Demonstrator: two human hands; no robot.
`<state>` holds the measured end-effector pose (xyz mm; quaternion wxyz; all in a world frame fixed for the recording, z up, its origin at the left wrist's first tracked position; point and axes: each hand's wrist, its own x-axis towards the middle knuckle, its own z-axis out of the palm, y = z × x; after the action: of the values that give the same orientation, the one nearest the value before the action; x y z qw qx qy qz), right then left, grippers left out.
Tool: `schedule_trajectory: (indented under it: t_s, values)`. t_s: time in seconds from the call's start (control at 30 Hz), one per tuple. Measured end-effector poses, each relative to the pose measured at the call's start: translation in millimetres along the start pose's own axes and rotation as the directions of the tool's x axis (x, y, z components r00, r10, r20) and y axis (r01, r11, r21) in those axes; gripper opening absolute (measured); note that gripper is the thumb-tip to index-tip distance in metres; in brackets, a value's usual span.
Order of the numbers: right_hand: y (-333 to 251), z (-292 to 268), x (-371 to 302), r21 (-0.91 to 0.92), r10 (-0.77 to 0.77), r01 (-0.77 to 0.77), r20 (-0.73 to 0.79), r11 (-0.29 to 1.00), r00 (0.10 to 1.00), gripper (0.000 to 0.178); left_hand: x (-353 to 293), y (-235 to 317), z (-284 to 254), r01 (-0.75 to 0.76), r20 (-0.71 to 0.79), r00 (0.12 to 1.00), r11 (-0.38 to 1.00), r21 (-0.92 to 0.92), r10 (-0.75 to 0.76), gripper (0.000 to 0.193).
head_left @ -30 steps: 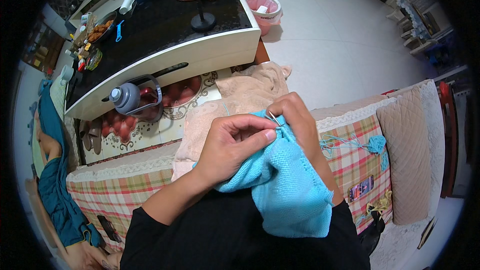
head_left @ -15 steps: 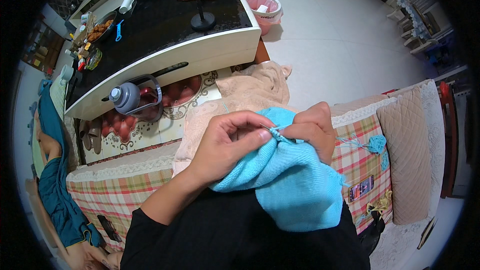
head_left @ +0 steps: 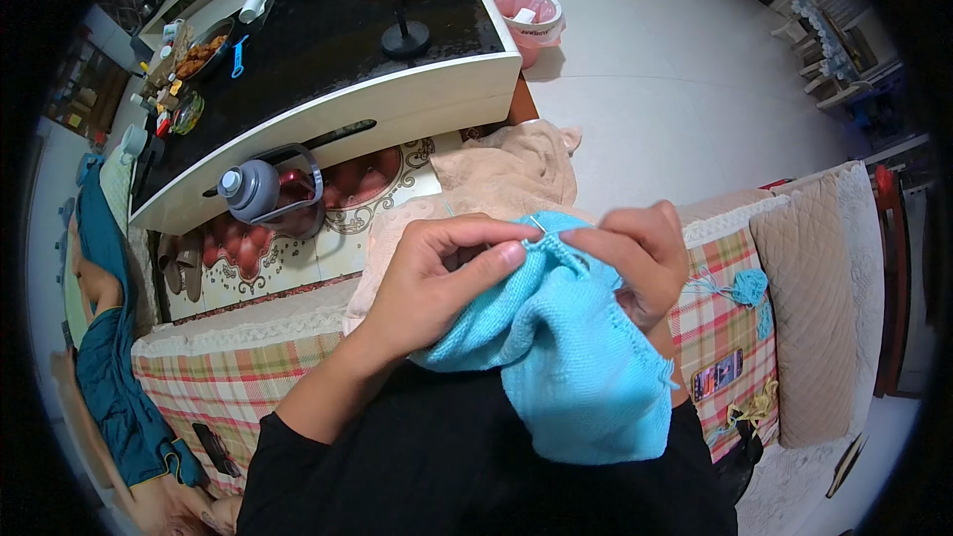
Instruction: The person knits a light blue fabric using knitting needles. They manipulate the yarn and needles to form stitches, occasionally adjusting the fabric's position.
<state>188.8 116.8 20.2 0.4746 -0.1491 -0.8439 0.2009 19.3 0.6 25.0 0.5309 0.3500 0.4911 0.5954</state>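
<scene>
A light blue piece of knitting (head_left: 586, 377) hangs over my lap, bunched toward the top. My left hand (head_left: 432, 283) pinches its upper edge between thumb and forefinger. A thin metal knitting needle (head_left: 538, 225) shows its tip just above the stitches, between the two hands. My right hand (head_left: 640, 258), slightly blurred, is curled at the right of the work with its forefinger at the stitches; its lower fingers are partly hidden behind the fabric. A ball of matching blue yarn (head_left: 749, 287) lies on the plaid sofa cover to the right.
A phone (head_left: 717, 375) lies on the plaid sofa cover (head_left: 228, 369). Ahead stands a low black-topped table (head_left: 318, 50) with a phone stand (head_left: 404, 39) and a pan of food (head_left: 206, 58). A grey jug (head_left: 253, 191) sits below it. Another person lies at the left under teal cloth (head_left: 114, 357).
My right hand has lifted and moved a little right, its forefinger stretching toward the stitches. The needle tip now points upward more plainly. The hanging fabric has shifted slightly left.
</scene>
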Motion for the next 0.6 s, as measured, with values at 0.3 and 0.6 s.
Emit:
schedule_trajectory:
  t_s: [0.3,0.6]
  values:
    - [5,-10,0,0.103,-0.061,0.056,0.05,0.993,0.997,0.033,3,5,-6,0.032,0.085,0.996,0.996,-0.084,-0.025,0.021]
    - [5,-9,-7,0.071,-0.011,0.011,-0.006,0.997,1.0,0.03,2,8,-7,0.067,0.084,0.995,0.994,-0.089,-0.06,0.022]
